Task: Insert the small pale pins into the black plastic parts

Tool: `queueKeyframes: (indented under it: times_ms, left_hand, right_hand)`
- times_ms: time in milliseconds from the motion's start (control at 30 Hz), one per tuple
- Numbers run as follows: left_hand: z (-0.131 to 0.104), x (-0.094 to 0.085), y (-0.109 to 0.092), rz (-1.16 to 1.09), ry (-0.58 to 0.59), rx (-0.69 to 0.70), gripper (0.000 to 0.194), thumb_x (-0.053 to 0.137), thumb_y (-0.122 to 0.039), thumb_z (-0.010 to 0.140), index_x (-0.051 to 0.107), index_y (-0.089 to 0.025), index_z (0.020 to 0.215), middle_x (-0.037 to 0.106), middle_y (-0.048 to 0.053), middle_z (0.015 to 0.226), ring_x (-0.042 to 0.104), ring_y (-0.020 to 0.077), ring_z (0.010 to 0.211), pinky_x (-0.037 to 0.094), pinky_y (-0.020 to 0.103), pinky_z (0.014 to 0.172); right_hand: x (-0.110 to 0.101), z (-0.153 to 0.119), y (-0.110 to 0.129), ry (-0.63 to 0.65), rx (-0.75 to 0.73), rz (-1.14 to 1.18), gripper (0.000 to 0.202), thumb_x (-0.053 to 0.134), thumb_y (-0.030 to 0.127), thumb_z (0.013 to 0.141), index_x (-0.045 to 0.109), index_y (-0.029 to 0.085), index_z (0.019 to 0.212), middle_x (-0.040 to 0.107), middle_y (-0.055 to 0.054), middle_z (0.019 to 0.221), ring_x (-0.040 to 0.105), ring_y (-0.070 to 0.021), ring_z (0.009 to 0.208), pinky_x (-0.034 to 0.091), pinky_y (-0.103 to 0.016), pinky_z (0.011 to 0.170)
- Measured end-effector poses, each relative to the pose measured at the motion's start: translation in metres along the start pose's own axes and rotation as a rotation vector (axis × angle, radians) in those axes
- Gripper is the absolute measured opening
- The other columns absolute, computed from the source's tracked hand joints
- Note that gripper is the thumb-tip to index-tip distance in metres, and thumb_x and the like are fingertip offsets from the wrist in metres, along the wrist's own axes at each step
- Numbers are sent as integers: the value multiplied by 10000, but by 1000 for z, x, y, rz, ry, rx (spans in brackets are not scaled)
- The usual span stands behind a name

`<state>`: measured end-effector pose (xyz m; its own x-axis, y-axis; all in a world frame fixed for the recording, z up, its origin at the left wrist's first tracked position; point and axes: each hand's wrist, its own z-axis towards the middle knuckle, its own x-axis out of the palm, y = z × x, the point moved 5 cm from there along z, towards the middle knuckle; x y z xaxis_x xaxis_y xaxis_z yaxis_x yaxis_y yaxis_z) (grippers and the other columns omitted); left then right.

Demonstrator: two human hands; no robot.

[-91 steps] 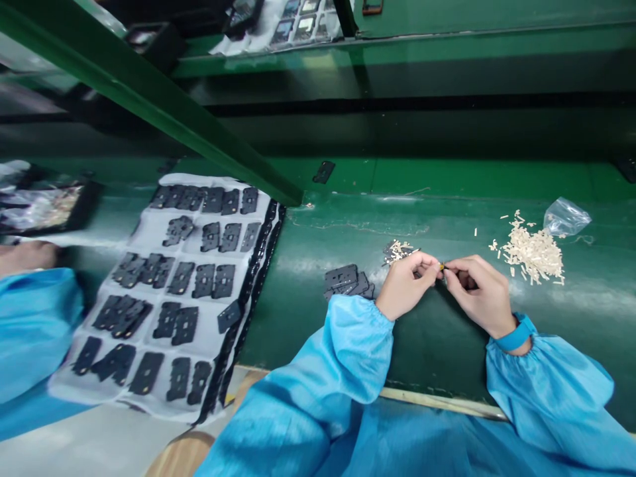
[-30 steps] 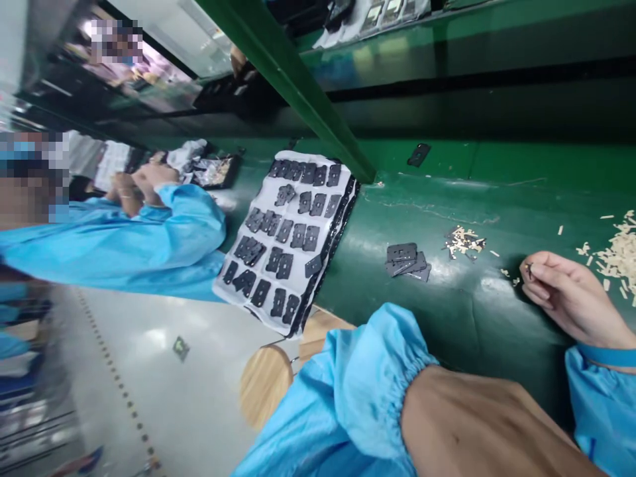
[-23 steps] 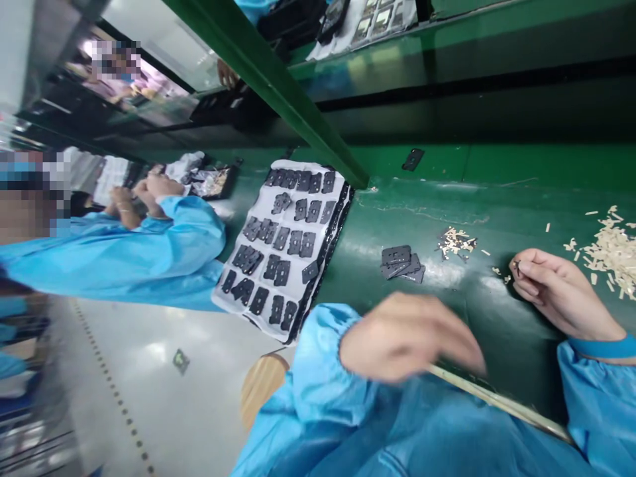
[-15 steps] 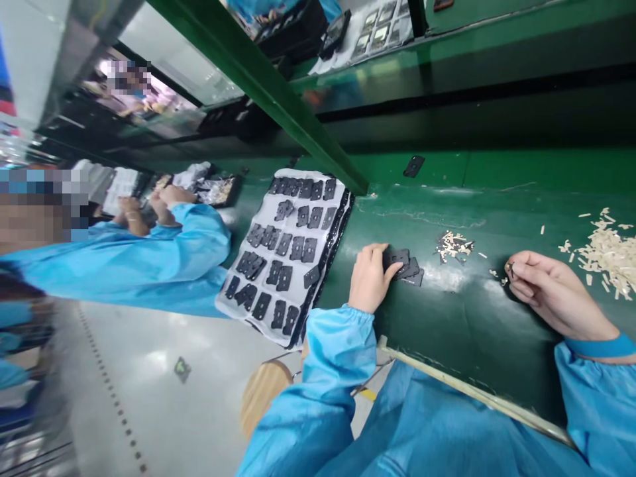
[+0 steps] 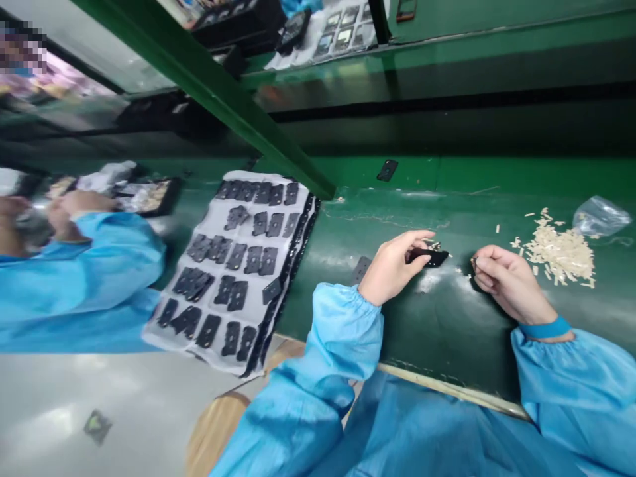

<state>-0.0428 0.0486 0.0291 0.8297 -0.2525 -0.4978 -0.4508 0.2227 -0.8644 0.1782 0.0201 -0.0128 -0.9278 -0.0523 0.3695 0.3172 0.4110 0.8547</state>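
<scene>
My left hand (image 5: 396,267) grips a flat black plate (image 5: 431,257) between thumb and fingers, raised above the green bench. Part of a dark plate (image 5: 361,269) lies on the bench beside my left wrist. Pale small pieces (image 5: 434,245) show just behind the held plate, partly hidden by it. To the right, my right hand (image 5: 504,275) is closed in a pinch on a tiny dark object, too small to name. Farther right lies a heap of cream-coloured strips (image 5: 561,250).
A white-lined tray (image 5: 211,222) with rows of black plates stands at left, beside a person's blue sleeves (image 5: 114,258). A green post (image 5: 238,106) slants overhead. A single black plate (image 5: 387,170) and a clear plastic bag (image 5: 601,216) lie farther back.
My left hand has lifted a black plate off the small stack and moved right with it, toward my right hand. The view has shifted to the right, and the plastic bag now shows.
</scene>
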Motion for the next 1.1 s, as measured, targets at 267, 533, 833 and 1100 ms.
queueKeyframes:
  times_ms: [267,533,833,1100]
  left_hand:
    - [30,58,-4,-361,60,-104,172,645,-300,896,626,-139,954,652,60,928,641,136,800,541,255,696]
    - [19,62,14,-651,-24,-346,412,804,-377,758,595,-115,999,648,32,817,578,89,659,486,195,562]
    - [18,50,11,-422,-166,-315,214,672,-355,892,604,-164,961,494,-45,610,423,70,474,340,219,445]
    - [14,55,10,-397,-127,-302,171,662,-327,885,590,-180,935,497,-67,526,449,83,390,325,216,396]
  right_hand:
    - [-10,5,3,-94,-160,-135,326,805,420,832,611,160,866,511,26,615,423,-88,548,313,-236,539]
    - [-2,2,0,-18,-127,-298,336,754,459,882,614,154,868,575,0,652,483,-95,541,378,-229,537]
    - [12,-4,13,-85,-219,-549,123,674,266,778,614,159,765,581,-10,641,497,-94,544,382,-210,508]
    - [14,-7,6,-88,-206,-700,97,629,262,750,604,167,750,614,-19,672,529,-109,560,399,-228,520]
